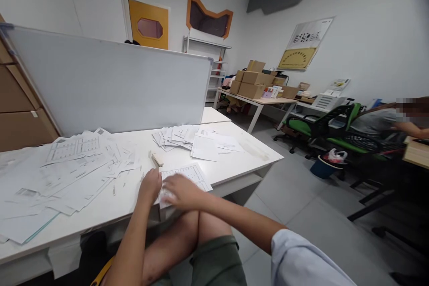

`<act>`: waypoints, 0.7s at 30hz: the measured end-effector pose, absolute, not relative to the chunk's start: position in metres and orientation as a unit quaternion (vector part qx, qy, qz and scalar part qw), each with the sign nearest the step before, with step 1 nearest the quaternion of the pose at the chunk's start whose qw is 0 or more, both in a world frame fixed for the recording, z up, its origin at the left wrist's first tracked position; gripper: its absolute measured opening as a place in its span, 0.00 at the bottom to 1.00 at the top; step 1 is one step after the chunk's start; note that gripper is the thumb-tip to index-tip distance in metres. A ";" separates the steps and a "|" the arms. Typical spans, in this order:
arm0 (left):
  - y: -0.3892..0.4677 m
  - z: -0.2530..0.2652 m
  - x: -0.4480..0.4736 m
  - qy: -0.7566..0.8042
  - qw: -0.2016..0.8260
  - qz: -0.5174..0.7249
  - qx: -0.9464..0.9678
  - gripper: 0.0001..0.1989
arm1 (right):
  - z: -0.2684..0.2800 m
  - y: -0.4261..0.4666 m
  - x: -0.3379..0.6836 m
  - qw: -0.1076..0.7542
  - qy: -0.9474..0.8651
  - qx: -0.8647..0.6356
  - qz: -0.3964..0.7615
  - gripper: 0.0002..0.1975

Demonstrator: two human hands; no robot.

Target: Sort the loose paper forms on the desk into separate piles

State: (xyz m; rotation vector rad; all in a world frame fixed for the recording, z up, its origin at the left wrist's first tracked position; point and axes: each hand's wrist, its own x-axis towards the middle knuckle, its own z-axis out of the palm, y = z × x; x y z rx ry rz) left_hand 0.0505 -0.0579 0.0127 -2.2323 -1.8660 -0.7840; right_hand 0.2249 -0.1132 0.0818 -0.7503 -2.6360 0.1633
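A printed sheet of paper (pixel 197 176) lies at the table's front edge, its near corner reaching past the edge. At its left side is my left hand (pixel 150 185), fingers curled closed; whatever they pinch is hidden. My right hand (pixel 183 191) is over the sheet with its fingers apart and slightly blurred. Just beyond my left hand lies a small beige object (pixel 157 159), possibly a stapler. Small paper scraps are scattered to the left of my left hand.
A spread heap of printed papers (pixel 77 165) covers the table's left side. A looser stack of sheets (pixel 181 136) lies farther back, before a white divider board (pixel 117 82). Cardboard boxes (pixel 253 82) stand on another table. A person (pixel 378 118) sits at the far right.
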 end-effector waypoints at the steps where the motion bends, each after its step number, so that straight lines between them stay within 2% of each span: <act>1: -0.059 0.014 0.050 -0.619 0.054 -0.272 -0.735 0.13 | 0.071 -0.094 0.242 0.229 -0.902 -0.362 0.058 0.18; 4: -0.064 0.016 0.047 -0.581 0.026 -0.306 -0.754 0.15 | 0.034 -0.049 0.285 0.333 -0.738 -0.566 0.156 0.20; 6: -0.068 0.016 0.045 -0.545 0.014 -0.341 -0.766 0.15 | 0.012 -0.030 0.299 0.378 -0.664 -0.606 0.224 0.20; 11: -0.070 0.016 0.040 -0.542 -0.003 -0.429 -0.723 0.14 | -0.006 0.000 0.293 0.512 -0.557 -0.546 0.360 0.26; 17: -0.068 0.013 0.039 -0.573 -0.034 -0.490 -0.656 0.12 | 0.018 0.030 0.283 0.581 -0.530 -0.457 0.416 0.15; 21: -0.066 0.011 0.040 -0.576 -0.068 -0.509 -0.636 0.21 | 0.025 0.029 0.288 0.647 -0.507 -0.389 0.416 0.09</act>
